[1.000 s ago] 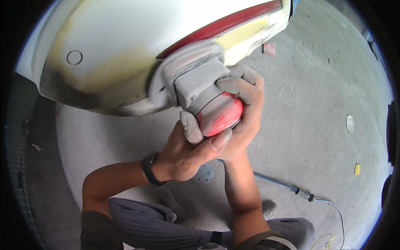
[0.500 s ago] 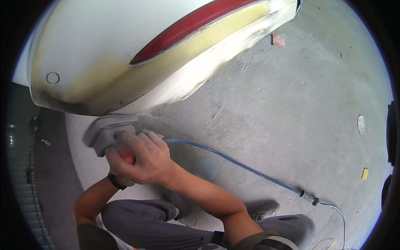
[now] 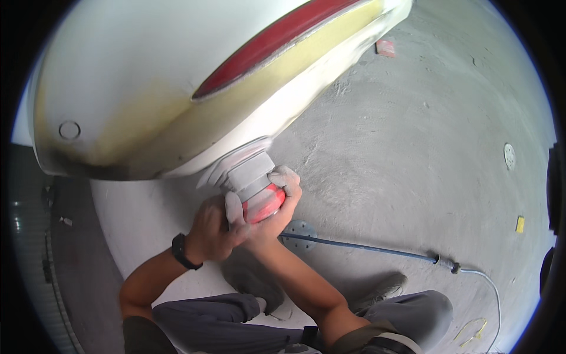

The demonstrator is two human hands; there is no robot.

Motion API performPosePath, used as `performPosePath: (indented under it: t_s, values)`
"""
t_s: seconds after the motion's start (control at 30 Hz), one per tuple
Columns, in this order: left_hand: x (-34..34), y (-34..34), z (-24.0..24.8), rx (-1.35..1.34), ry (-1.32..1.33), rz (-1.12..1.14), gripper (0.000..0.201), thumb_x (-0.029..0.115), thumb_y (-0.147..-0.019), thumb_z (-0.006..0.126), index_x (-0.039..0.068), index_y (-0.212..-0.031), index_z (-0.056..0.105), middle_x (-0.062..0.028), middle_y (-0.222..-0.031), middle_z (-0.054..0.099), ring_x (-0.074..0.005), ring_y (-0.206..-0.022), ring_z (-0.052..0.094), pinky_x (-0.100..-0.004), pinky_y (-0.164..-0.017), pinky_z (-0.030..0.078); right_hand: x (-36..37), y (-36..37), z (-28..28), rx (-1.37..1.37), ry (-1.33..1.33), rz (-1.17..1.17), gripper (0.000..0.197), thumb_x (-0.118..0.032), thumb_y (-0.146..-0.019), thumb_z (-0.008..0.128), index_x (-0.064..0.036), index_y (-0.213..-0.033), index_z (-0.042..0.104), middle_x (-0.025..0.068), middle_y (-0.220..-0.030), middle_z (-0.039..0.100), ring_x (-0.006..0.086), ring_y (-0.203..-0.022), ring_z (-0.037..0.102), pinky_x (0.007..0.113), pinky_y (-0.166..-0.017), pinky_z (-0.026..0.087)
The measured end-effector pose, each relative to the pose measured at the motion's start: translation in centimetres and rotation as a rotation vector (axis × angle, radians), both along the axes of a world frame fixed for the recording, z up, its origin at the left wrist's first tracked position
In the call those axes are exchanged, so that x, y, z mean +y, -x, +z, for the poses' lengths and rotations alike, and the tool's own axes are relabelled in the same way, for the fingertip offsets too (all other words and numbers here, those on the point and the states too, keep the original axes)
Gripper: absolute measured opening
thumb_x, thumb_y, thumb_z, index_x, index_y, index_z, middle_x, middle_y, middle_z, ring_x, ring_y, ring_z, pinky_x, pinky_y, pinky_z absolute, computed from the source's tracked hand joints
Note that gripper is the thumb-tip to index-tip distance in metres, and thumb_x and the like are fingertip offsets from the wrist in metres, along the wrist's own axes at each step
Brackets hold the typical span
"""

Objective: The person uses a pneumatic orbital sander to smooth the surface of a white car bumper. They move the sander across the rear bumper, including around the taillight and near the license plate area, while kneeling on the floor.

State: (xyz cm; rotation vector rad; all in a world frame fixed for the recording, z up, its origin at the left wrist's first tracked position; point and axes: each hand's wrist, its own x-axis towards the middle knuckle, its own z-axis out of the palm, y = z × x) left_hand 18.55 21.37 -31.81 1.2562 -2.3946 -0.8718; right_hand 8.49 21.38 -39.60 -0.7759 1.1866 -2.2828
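Observation:
A dust-covered air sander point(image 3: 250, 172) with a red top is held low against the underside of a white car bumper point(image 3: 135, 71). My right hand point(image 3: 286, 197) is closed round the sander's red body from the right. My left hand point(image 3: 215, 230), blurred and with a dark band on its wrist, is closed on the sander's left side, its thumb against the body. Most of the left fingers are hidden. Yellowish filler patches and bare sanded areas surround a long red reflector point(image 3: 271, 53) on the bumper.
A blue air hose point(image 3: 365, 246) runs right across the concrete floor to a metal coupling point(image 3: 447, 264). A perforated round disc point(image 3: 300, 231) lies under the hose; another disc point(image 3: 510, 156) lies far right. Red point(image 3: 385, 48) and yellow point(image 3: 520, 225) scraps lie on the floor.
Both hands and the sander have moved right along the bumper's lower edge, and the sander has tilted. The hose has shifted lower across the round disc. The view has moved slightly.

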Motion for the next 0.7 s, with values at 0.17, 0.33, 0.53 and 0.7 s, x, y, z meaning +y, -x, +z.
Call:
performPosePath:
  t_s: [0.17,0.33,0.53,0.7]
  values:
    - [0.2,-0.8,2.8,0.055,0.016,-0.135,0.067,0.055,-0.101,0.057,-0.008,-0.125,0.061,-0.0295,-0.108,0.069,-0.0516,-0.097,0.067,-0.0503,-0.084,0.055,1.0,2.1,1.3,0.019,0.011,0.076,0.073,-0.009,-0.068,0.092,-0.0041,-0.127,0.049,0.0179,-0.12,0.049,0.0298,-0.107,0.054,0.041,-0.095,0.047]
    - [-1.3,-4.9,9.0,-0.254,0.294,-0.435,0.056,0.042,-0.1,0.064,-0.007,-0.127,0.065,-0.0239,-0.118,0.073,-0.0412,-0.095,0.072,-0.0451,-0.083,0.058,1.0,-1.9,-0.4,-0.14,-0.089,0.102,0.07,-0.021,-0.077,0.088,-0.0037,-0.13,0.046,0.0158,-0.128,0.05,0.0254,-0.119,0.051,0.042,-0.105,0.042]
    - [-3.8,-11.9,22.5,-0.428,1.113,-0.797,0.047,0.041,-0.101,0.058,0.0,-0.123,0.065,-0.0206,-0.127,0.07,-0.0416,-0.115,0.066,-0.0543,-0.091,0.058,1.1,-1.3,0.1,-0.085,-0.206,0.084,0.057,-0.029,-0.084,0.085,-0.0032,-0.124,0.053,0.0117,-0.108,0.062,0.0221,-0.098,0.062,0.038,-0.091,0.051]
    - [-8.5,-12.3,30.2,-0.513,1.514,-0.622,0.051,0.032,-0.106,0.05,-0.007,-0.137,0.059,-0.0279,-0.141,0.062,-0.0478,-0.132,0.058,-0.0553,-0.113,0.045,0.0,3.0,1.8,-0.19,-0.134,0.133,0.057,-0.038,-0.085,0.086,-0.0038,-0.12,0.057,0.0125,-0.095,0.067,0.0221,-0.084,0.066,0.038,-0.08,0.055]
